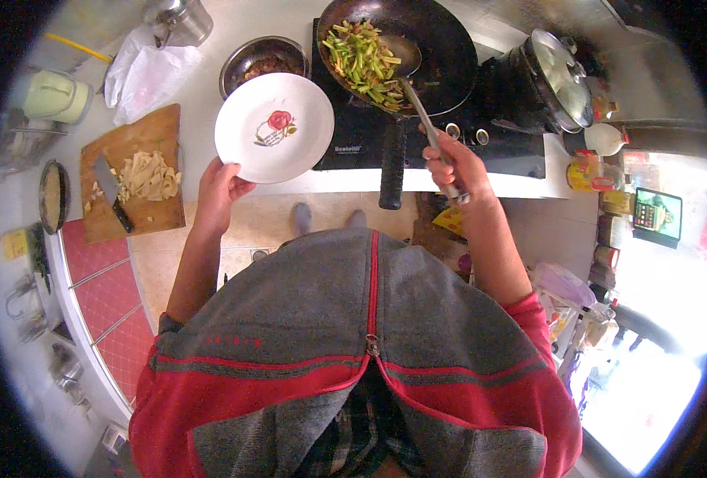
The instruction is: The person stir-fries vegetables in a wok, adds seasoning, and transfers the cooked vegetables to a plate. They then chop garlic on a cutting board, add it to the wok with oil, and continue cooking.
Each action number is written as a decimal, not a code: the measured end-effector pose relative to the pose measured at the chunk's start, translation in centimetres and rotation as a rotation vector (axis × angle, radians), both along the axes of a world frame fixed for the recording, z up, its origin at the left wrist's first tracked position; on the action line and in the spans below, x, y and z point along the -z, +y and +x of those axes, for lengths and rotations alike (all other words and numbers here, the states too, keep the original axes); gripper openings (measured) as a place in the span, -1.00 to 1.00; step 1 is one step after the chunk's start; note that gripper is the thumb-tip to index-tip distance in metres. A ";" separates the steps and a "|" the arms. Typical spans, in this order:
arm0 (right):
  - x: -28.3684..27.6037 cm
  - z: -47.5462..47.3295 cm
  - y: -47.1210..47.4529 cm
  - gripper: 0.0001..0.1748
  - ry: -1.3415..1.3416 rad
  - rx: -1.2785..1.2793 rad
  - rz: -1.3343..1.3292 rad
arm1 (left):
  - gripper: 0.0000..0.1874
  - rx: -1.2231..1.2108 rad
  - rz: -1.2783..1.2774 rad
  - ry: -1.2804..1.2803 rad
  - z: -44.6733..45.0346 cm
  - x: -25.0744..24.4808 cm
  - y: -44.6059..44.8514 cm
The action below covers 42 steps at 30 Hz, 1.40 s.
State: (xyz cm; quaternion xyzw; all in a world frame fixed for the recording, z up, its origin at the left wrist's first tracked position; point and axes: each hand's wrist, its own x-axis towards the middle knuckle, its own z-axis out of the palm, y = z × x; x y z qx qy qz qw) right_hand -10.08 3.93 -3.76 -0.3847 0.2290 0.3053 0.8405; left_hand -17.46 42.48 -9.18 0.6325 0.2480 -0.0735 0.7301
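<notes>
My left hand (217, 190) grips the lower left rim of a white plate (240, 128) printed with a red rose; nothing lies on it. The plate is held left of the wok and overlaps a metal bowl (234, 63) with dark food inside. In my right hand (461, 164) is the handle of a metal ladle (416, 98). Its bowl rests inside a dark wok (449, 54), against chopped green stalks (362, 66) mixed with darker bits. The wok's black handle (393, 161) points toward me, and neither hand touches it.
A gas cooktop (353, 152) carries the wok and a lidded pot (526, 83). At left, a wooden cutting board (97, 191) holds a kitchen knife (110, 185) and sliced pale food (147, 176). A white plastic bag (150, 71) sits behind it. Bottles (607, 140) line the right side.
</notes>
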 end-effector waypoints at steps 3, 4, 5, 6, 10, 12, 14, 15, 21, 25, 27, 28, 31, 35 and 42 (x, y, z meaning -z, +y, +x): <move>-0.1 -0.1 0.6 -0.59 -0.121 -0.228 -0.435 | -0.55 -0.019 0.000 0.004 0.0 -0.4 -0.1; 0.1 0.1 0.5 -0.58 -0.180 -0.222 -0.368 | -0.55 -0.016 -0.003 0.000 -0.1 -0.6 -0.1; 0.5 -0.1 0.6 -0.58 -0.231 -0.280 -0.280 | -0.55 -0.017 0.001 0.005 0.0 -0.7 -0.1; 0.9 0.2 0.4 -0.59 -0.125 -0.179 -0.147 | -0.55 -0.004 0.000 -0.010 0.0 -0.8 -0.2; 2.7 0.3 -0.5 -0.56 0.045 -0.077 0.508 | -0.56 -0.003 -0.002 -0.018 0.3 -1.4 -0.2; 3.0 0.0 -0.9 -0.51 0.065 -0.090 0.692 | -0.56 -0.001 0.001 -0.025 0.7 -1.8 -0.3; 2.7 -0.6 -1.2 -0.51 0.028 -0.041 0.693 | -0.55 0.010 0.024 -0.028 1.4 -2.2 -0.5; 2.3 -1.0 -1.2 -0.51 0.005 -0.041 0.720 | -0.55 0.018 0.029 -0.043 1.8 -2.5 -0.6; -3.9 -2.6 -2.5 -0.49 -0.194 0.104 0.081 | -0.58 0.047 0.022 -0.077 5.7 -4.2 -2.9; -8.0 -4.1 -2.9 -0.46 -0.352 -0.009 -0.143 | -0.65 0.083 -0.065 -0.146 9.4 -3.9 -5.9; -9.1 -5.1 -2.7 -0.44 -0.412 -0.085 -0.297 | -0.68 0.075 -0.067 -0.161 11.0 -3.2 -7.8; -9.2 -5.6 -2.3 -0.45 -0.410 -0.004 -0.207 | -0.70 0.092 -0.119 -0.162 11.7 -3.0 -8.7; -8.9 -7.2 -2.0 -0.46 -0.453 -0.232 -0.718 | -0.73 0.140 -0.220 -0.171 13.2 -2.5 -10.5; -6.8 -8.4 -1.9 -0.43 -0.936 -0.405 -1.376 | -0.74 0.147 -0.240 -0.153 13.4 -2.1 -11.9; -6.6 -8.5 -2.1 -0.39 -1.043 -0.454 -1.648 | -0.74 0.150 -0.225 -0.133 12.1 -1.3 -10.9</move>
